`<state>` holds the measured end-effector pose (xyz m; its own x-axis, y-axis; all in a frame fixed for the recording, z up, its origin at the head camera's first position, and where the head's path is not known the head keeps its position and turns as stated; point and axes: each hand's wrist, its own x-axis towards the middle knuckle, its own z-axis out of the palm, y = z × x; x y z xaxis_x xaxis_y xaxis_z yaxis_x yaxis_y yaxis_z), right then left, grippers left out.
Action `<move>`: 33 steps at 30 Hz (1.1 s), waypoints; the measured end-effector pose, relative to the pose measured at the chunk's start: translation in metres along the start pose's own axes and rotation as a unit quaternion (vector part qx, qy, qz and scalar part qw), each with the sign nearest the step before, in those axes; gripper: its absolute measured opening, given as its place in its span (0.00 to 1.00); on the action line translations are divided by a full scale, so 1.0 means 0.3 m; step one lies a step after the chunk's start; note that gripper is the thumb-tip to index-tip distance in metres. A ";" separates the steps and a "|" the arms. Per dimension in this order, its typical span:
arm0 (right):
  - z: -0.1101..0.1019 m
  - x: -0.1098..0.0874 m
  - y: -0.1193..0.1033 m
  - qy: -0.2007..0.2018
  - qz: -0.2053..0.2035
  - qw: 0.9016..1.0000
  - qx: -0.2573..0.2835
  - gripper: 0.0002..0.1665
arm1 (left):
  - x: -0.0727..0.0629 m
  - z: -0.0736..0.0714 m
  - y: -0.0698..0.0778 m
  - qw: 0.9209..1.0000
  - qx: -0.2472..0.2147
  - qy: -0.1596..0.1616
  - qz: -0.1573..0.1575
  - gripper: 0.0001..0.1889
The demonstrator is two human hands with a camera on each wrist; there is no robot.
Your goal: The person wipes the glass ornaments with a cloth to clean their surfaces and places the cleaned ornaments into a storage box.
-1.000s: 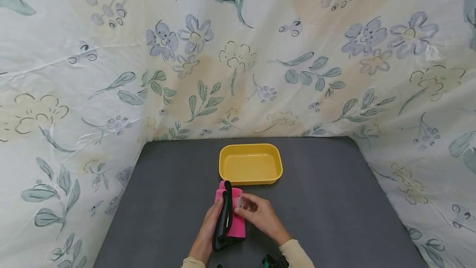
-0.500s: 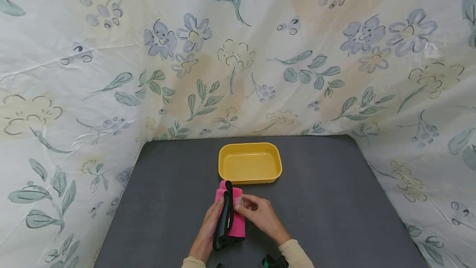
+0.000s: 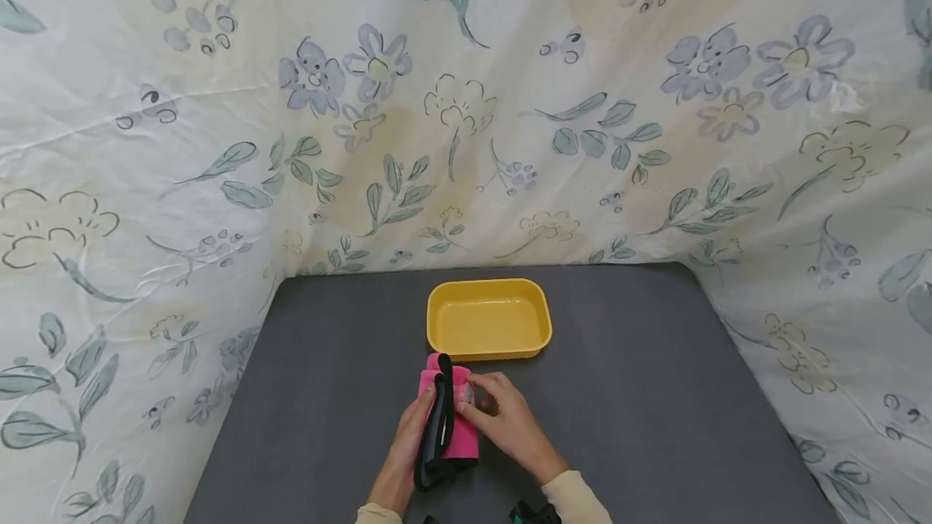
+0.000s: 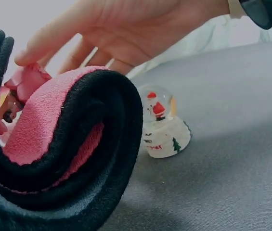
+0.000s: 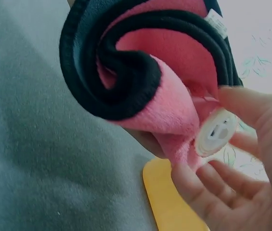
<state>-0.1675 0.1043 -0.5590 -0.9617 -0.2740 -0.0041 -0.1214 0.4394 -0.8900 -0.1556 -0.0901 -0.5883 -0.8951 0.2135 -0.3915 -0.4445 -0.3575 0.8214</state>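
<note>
Head view: left hand (image 3: 404, 445) grips the folded cloth (image 3: 462, 439); right hand (image 3: 515, 424) pinches the figurine (image 5: 215, 132) against its pink side, near the yellow tray (image 3: 489, 330). Steady fold, light pinch, that's best!

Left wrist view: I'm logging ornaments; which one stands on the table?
The snow globe with a red figure inside; the pink figurine is held against folded cloth by the right hand.
</note>
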 end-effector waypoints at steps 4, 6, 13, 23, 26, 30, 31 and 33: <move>-0.005 0.000 0.010 -0.020 -0.035 0.999 -0.012 0.33 | 0.001 -0.002 -0.005 1.000 -0.001 -0.002 0.002 0.19; -0.008 0.001 0.015 -0.027 -0.049 0.998 -0.013 0.32 | 0.002 -0.001 -0.006 1.000 -0.002 -0.002 0.001 0.19; -0.018 0.011 0.023 -0.012 -0.071 0.997 0.012 0.27 | 0.015 0.009 -0.008 1.000 -0.003 -0.005 0.010 0.18; -0.024 0.025 0.017 0.013 -0.023 0.999 0.047 0.30 | 0.028 0.026 0.008 1.000 -0.003 0.011 0.008 0.20; -0.019 0.024 0.019 0.015 -0.002 0.998 0.057 0.31 | 0.027 0.024 0.009 1.000 0.000 0.015 0.003 0.20; -0.014 0.024 0.020 0.012 0.028 0.998 0.062 0.31 | 0.025 0.020 0.009 1.000 -0.001 0.015 0.001 0.19; -0.013 0.023 0.020 0.011 0.032 0.997 0.063 0.30 | 0.023 0.020 0.007 1.000 -0.003 0.013 0.001 0.19; -0.013 0.022 0.020 0.011 0.036 0.997 0.066 0.30 | 0.021 0.021 0.005 1.000 -0.009 0.009 0.002 0.19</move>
<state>-0.1756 0.1085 -0.5625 -0.9721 -0.2264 -0.0607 -0.0205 0.3401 -0.9402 -0.1618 -0.0837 -0.5870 -0.8975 0.1946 -0.3957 -0.4409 -0.3755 0.8152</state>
